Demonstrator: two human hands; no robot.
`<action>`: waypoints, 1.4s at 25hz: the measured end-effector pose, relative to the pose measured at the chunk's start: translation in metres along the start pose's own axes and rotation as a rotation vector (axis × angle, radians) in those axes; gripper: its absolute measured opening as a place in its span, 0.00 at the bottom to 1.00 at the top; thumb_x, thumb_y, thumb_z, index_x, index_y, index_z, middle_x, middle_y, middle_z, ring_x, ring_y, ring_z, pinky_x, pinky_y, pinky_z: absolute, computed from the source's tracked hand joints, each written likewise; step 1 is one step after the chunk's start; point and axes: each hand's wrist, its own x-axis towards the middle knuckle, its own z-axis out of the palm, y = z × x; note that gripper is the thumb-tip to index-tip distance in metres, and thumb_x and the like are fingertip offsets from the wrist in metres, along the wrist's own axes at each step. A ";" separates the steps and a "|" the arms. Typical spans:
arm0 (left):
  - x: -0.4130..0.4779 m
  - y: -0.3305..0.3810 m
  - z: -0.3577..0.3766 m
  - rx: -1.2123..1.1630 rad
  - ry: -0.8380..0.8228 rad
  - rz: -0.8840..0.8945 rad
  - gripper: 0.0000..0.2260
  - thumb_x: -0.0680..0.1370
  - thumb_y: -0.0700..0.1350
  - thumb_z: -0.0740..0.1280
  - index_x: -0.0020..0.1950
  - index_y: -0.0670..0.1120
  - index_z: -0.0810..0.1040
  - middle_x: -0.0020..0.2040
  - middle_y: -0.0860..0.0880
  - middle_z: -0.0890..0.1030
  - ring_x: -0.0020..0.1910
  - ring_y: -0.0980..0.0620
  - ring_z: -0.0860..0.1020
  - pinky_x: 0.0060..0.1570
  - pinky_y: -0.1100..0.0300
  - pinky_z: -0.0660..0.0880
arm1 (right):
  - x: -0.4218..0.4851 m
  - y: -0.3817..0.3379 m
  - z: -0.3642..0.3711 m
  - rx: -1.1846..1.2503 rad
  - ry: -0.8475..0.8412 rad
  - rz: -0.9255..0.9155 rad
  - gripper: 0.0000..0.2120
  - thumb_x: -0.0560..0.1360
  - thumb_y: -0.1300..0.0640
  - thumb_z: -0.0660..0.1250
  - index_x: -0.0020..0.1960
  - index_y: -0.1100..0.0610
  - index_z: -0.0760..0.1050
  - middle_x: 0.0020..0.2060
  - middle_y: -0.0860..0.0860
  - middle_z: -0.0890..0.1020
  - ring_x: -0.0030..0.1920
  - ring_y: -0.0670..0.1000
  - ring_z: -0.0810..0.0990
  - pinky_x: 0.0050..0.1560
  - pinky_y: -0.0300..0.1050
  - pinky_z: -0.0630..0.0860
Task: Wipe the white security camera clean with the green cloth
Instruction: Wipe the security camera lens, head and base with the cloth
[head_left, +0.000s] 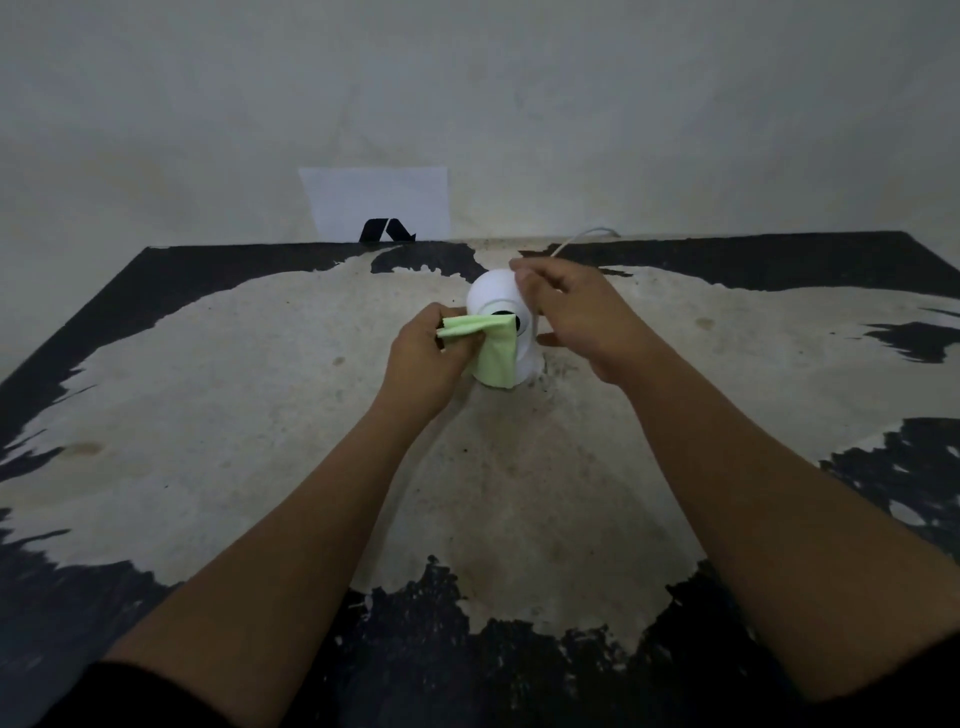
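Dim light falls across a worn tabletop (260, 415), its black coating peeled away to a pale, stained middle, set against a bare grey-white wall (208, 104). Near the far centre of the table stands a small white dome-headed security camera (492, 293), upright on its base, its dark lens (503, 313) facing the wearer. A thin white cable (582, 236) rises from behind it toward the table's back edge.

A person's left hand (426, 364) has its fingers curled closed around a bunched end of a light green cloth (491, 348), thumb pinching the fold. The free part of the cloth drapes down over the front of the camera, just below the lens, and covers most of the lower body.

The right hand (576, 317) rests against the camera's right side, fingers loosely bent and partly spread, with the fingertips at the top of the dome and the thumb low by the base. It steadies the camera without fully closing around it. How firmly it presses cannot be told.

Both bare forearms reach in from the bottom of the view, ending in dark sleeves. Propped against the wall behind the table is a white sheet of paper (379, 202), with a black angular object (387, 231) in front of it.
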 end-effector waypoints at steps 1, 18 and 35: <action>0.001 -0.002 0.001 0.015 0.012 0.005 0.06 0.74 0.45 0.68 0.49 0.45 0.76 0.40 0.54 0.78 0.39 0.55 0.75 0.41 0.55 0.75 | 0.001 0.002 0.003 0.007 0.005 -0.009 0.12 0.77 0.48 0.63 0.59 0.46 0.78 0.55 0.42 0.79 0.59 0.47 0.77 0.58 0.57 0.78; 0.003 -0.002 0.035 0.014 0.081 -0.019 0.26 0.66 0.55 0.74 0.57 0.51 0.64 0.53 0.49 0.75 0.51 0.47 0.76 0.47 0.50 0.78 | 0.003 0.010 0.000 0.004 0.016 -0.101 0.11 0.77 0.52 0.64 0.59 0.50 0.77 0.52 0.43 0.78 0.53 0.39 0.75 0.53 0.37 0.71; 0.004 -0.001 0.035 0.121 0.027 -0.068 0.37 0.57 0.65 0.73 0.59 0.53 0.62 0.56 0.48 0.76 0.53 0.45 0.77 0.50 0.44 0.77 | 0.000 0.010 0.000 -0.004 -0.005 -0.103 0.11 0.78 0.52 0.63 0.59 0.49 0.76 0.49 0.39 0.76 0.51 0.36 0.73 0.49 0.30 0.66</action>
